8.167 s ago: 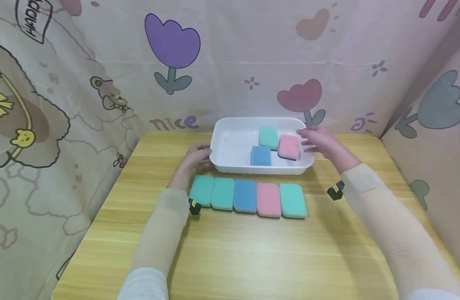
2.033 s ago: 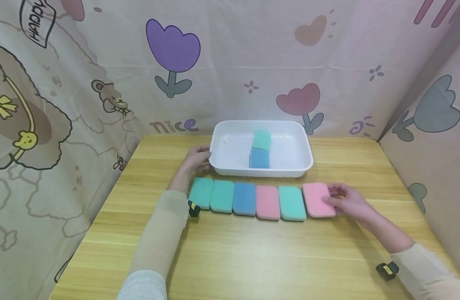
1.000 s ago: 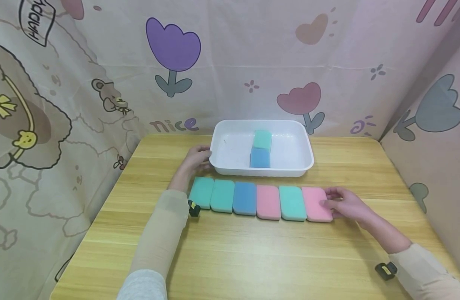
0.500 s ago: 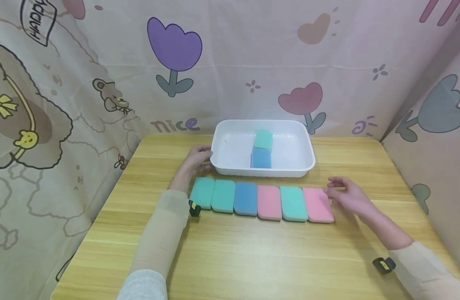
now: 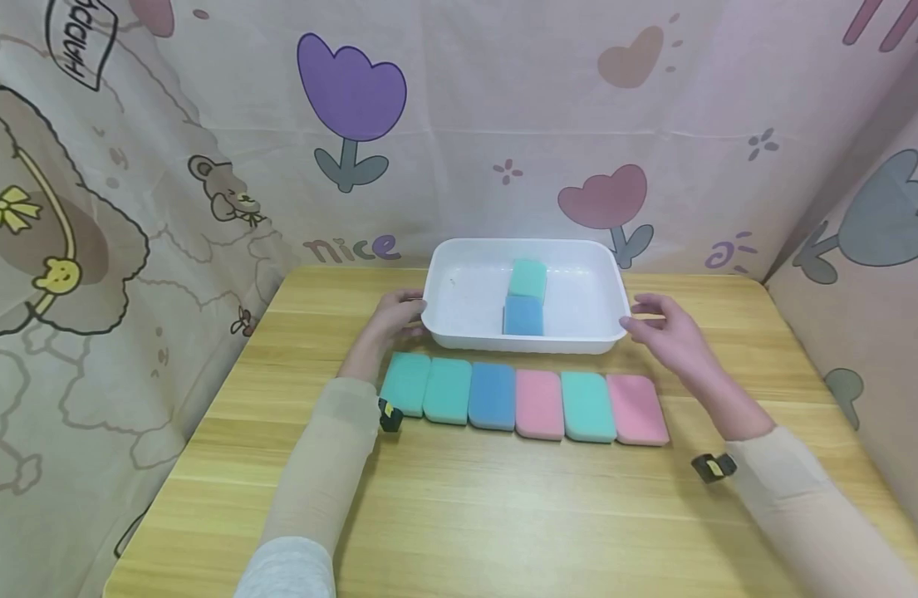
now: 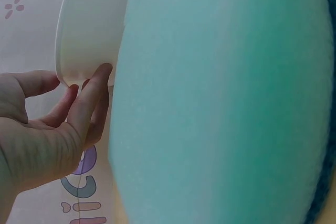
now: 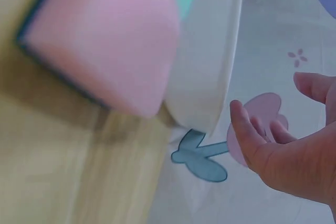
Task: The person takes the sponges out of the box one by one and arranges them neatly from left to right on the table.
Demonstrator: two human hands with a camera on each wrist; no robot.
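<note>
A white plastic tray (image 5: 459,320) stands at the back of the table, holding a green sponge (image 5: 528,278) and a blue sponge (image 5: 523,316) one behind the other. My left hand (image 5: 390,320) holds the tray's left end, its thumb at the rim and its fingers against the outer wall in the left wrist view. At the right end, my right hand (image 5: 671,336) is near the tray's corner with fingers spread and nothing in them; the right wrist view shows a gap to the tray wall. In front lies a row of several sponges, ending at the right with a pink sponge (image 5: 636,409).
From the left, the row has two green sponges (image 5: 447,390), a blue sponge (image 5: 492,396), a pink sponge (image 5: 539,404) and a green sponge (image 5: 588,407), side by side. Behind the wooden table (image 5: 503,515) hangs a printed curtain (image 5: 473,100), with more curtain along both sides.
A pink sponge has gone from the tray to the row's right end, set down by my right hand. That hand has since let go and moved back toward the tray. My left hand stayed put.
</note>
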